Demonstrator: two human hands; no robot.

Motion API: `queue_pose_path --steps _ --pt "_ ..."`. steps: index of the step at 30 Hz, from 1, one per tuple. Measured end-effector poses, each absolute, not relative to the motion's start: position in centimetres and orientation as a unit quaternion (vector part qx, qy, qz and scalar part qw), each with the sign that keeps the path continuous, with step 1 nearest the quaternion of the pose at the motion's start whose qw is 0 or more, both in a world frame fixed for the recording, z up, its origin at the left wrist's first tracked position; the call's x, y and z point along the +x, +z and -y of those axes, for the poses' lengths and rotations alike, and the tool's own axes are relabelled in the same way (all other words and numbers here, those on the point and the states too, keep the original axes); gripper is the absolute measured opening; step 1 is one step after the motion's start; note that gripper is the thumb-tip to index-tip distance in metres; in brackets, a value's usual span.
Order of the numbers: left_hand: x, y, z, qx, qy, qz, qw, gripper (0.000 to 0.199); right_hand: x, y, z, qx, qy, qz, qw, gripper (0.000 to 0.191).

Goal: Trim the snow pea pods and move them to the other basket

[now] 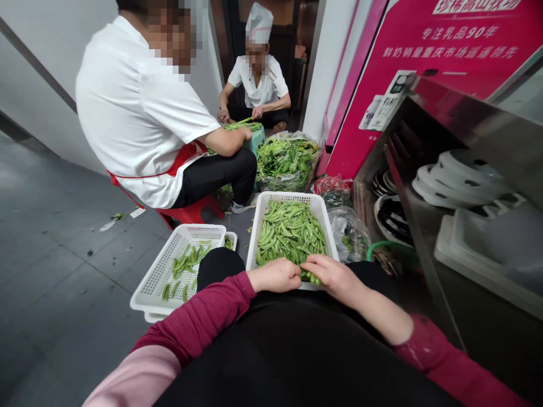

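Observation:
A white perforated basket (259, 226) full of green pea pods (292, 229) stands right in front of my knees. My left hand (278, 275) is closed over its near rim, fingertips pinched together at a pea pod (304, 273). Close beside it, my right hand (333, 276) is also closed, with its thumb and fingers on the same pod. A few more pods show just under the right fingers. The fingertips partly hide the pod between the two hands.
Left of my knee sits a second white basket (156, 277) with fewer pods. Two people in white shirts sit opposite, near a heap of leafy greens (288, 158). A metal shelf (428, 226) with stacked white dishes (458, 178) and a pink panel (441, 56) are on the right.

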State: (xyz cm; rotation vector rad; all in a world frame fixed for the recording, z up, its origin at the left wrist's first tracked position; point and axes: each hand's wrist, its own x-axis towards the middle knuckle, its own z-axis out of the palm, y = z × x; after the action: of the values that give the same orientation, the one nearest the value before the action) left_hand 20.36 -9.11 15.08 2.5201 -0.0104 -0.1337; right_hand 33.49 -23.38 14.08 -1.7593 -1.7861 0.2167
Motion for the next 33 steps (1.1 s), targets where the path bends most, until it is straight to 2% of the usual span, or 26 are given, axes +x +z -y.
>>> queue_pose_path --steps 1,3,5,8,10,12,15,20,22,25,26,28,30,33 --pt "20.4 15.2 9.2 0.952 -0.043 0.002 0.302 0.016 33.1 14.0 23.3 -0.661 0.100 0.686 0.286 0.025" --pt "20.5 15.2 9.4 0.934 -0.010 -0.030 0.355 0.018 32.3 13.6 22.7 -0.683 0.142 0.643 0.315 0.013" --pt "20.6 14.9 9.3 0.883 0.026 -0.084 0.461 0.019 31.8 12.9 22.2 -0.707 0.216 0.525 0.422 0.006" --pt "20.5 14.1 8.9 0.782 0.040 -0.164 0.600 0.018 32.9 11.5 21.8 -0.661 0.320 0.274 0.621 0.018" --pt "20.4 13.4 8.7 0.723 0.012 -0.211 0.658 0.015 35.0 10.8 21.5 -0.622 0.315 0.142 0.702 0.025" --pt "20.3 12.7 8.7 0.662 -0.016 -0.249 0.707 0.013 37.8 10.4 21.1 -0.654 0.274 0.104 0.697 0.028" --pt "20.4 12.3 8.7 0.597 -0.019 -0.281 0.752 0.018 41.0 10.0 19.8 -0.760 0.221 0.152 0.592 0.022" --pt "20.8 12.4 9.0 0.610 -0.022 -0.281 0.740 0.021 42.0 9.2 17.4 -0.908 0.117 0.295 0.274 0.019" --pt "20.9 12.3 9.1 0.629 -0.023 -0.285 0.723 0.022 41.8 9.2 17.0 -0.909 0.122 0.307 0.253 0.014" --pt "20.9 11.9 8.8 0.670 -0.021 -0.292 0.682 0.021 41.3 9.9 17.8 -0.902 0.133 0.303 0.279 0.008" --pt "20.9 11.7 8.7 0.694 -0.014 -0.287 0.660 0.021 41.1 10.2 18.2 -0.889 0.162 0.294 0.312 0.008" --pt "21.1 11.6 8.6 0.757 0.010 -0.256 0.601 0.023 40.1 11.0 19.2 -0.818 0.286 0.252 0.430 0.012" --pt "21.3 11.9 8.6 0.816 0.038 -0.209 0.537 0.024 38.7 11.7 20.0 -0.684 0.437 0.179 0.556 0.016" --pt "21.7 12.9 9.2 0.864 0.072 -0.145 0.476 0.025 36.3 12.4 20.4 -0.552 0.527 0.110 0.637 0.024"
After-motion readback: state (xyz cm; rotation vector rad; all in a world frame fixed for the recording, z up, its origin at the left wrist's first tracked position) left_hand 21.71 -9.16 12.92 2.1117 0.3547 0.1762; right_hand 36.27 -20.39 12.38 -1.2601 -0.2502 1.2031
